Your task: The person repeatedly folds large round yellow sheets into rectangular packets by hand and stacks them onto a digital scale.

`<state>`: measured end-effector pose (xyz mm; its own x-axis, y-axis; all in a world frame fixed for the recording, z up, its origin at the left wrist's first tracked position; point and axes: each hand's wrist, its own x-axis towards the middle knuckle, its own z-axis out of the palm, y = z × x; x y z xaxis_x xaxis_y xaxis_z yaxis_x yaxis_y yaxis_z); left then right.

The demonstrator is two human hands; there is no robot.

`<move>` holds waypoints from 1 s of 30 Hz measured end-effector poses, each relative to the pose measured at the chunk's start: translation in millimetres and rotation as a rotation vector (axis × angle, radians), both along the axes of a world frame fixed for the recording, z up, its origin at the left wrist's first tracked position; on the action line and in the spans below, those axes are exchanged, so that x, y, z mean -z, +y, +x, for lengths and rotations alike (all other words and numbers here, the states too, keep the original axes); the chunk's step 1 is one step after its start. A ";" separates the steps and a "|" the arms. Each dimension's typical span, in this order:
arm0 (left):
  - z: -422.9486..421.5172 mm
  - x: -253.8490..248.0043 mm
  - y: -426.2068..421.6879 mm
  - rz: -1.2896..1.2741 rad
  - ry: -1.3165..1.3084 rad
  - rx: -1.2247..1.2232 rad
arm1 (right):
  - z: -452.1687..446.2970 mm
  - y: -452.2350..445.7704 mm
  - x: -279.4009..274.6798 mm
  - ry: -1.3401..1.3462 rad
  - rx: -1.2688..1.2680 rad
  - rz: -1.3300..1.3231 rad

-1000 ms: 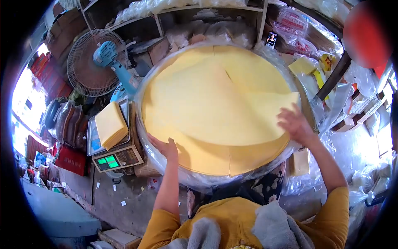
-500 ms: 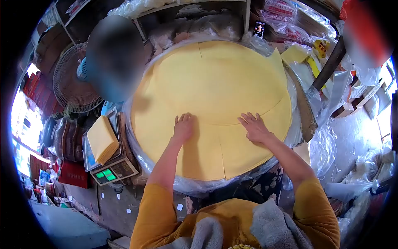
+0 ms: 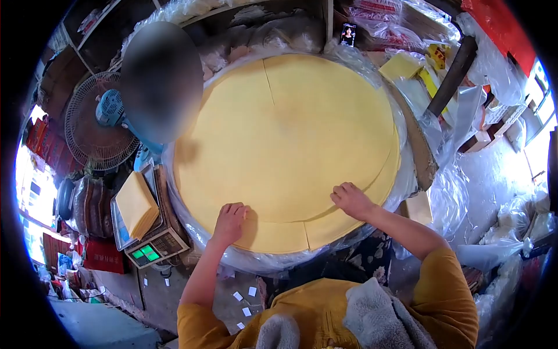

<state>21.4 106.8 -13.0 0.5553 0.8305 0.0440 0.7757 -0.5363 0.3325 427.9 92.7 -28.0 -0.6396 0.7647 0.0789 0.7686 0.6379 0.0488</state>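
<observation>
Yellow sheet [image 3: 285, 139] is spread under and beyond curled fingers of left hand [image 3: 231, 223] and right hand [image 3: 353, 200], near edge beside them; whether it's pinched can't be told.

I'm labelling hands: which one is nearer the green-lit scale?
The left hand, on the yellow sheet at the side toward the scale; the right hand is farther across.

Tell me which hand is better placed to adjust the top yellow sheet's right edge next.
Right, probably: the right hand lies closer to that side of the top yellow sheet; the left hand is farther across.
</observation>
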 end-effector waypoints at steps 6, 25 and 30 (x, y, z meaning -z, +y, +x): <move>-3.8 -2.4 2.8 0.243 -0.004 -0.048 | 6.9 2.0 -8.5 0.691 0.148 -0.304; 119.9 25.0 49.5 0.154 0.167 -0.373 | 21.9 62.3 -0.7 0.575 0.685 -0.273; 129.0 36.7 51.8 0.075 0.182 -0.344 | 13.3 65.8 -0.8 0.407 0.724 -0.263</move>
<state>150.4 158.6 -49.7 0.2499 0.9675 0.0380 0.9569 -0.2528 0.1431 441.2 158.5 -27.2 0.0504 0.9979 -0.0409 0.9151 -0.0626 -0.3984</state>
